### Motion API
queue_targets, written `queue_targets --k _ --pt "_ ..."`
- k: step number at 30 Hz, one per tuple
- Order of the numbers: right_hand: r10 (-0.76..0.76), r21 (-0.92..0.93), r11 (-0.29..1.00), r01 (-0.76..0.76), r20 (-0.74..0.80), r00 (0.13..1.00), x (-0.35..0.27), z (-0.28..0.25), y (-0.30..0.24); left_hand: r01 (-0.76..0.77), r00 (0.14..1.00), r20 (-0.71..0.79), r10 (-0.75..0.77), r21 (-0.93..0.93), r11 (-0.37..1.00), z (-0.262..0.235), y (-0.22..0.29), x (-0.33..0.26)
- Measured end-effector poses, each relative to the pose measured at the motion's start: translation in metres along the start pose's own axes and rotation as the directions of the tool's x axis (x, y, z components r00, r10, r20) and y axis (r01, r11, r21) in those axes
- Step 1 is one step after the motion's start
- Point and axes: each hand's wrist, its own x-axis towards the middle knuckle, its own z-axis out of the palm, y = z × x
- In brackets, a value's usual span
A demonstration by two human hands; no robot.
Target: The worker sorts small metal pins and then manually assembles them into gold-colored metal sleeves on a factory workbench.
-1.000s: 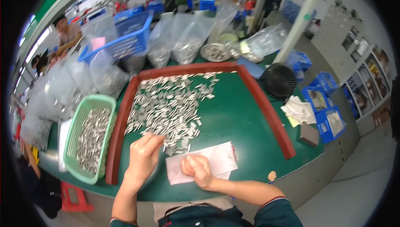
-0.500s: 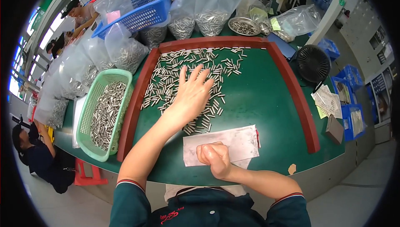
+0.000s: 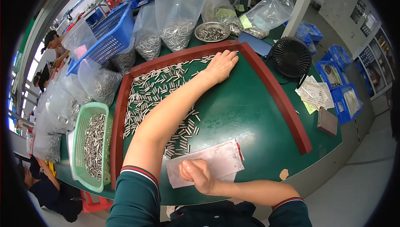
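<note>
Reaching the left hand (image 3: 221,65) farther across the small metal pins (image 3: 155,91), now flat at the far red rim (image 3: 183,54), beyond mid-pile.

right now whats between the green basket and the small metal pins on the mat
In the head view, the red-brown frame rail runs between the green basket and the metal pins.

Small silvery metal pins (image 3: 154,89) lie scattered flat in a loose heap over the left part of the green tabletop (image 3: 246,114), inside a red-brown raised border (image 3: 275,89). They point every way, thickest near the left border and thinning toward the far edge, where the left hand (image 3: 221,65) rests palm-down on a few. A pale paper sheet (image 3: 221,160) lies flat near the front edge, the right hand (image 3: 198,175) fisted on it.
</note>
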Motion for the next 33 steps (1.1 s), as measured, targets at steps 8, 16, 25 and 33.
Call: queue_targets --k 8,16,25,33 --pt "0.022 -0.016 1.0 -0.022 0.01 1.0 0.003 -0.001 -0.001 -0.008 1.0 0.023 0.005 0.112 0.994 0.007 -0.005 0.017" --pt "-0.004 -0.06 0.998 0.003 -0.008 1.0 0.005 -0.002 -0.004 -0.051 0.999 0.014 0.05 0.037 0.998 -0.005 -0.008 -0.007" --pt "0.024 0.041 0.999 -0.023 -0.005 1.0 0.004 0.004 0.001 0.046 0.993 -0.113 -0.045 0.005 0.999 0.013 -0.004 -0.002" --pt "-0.01 0.021 1.0 0.011 -0.038 0.999 0.005 0.002 -0.001 0.211 0.971 -0.128 -0.204 0.041 0.977 -0.007 -0.003 -0.039"
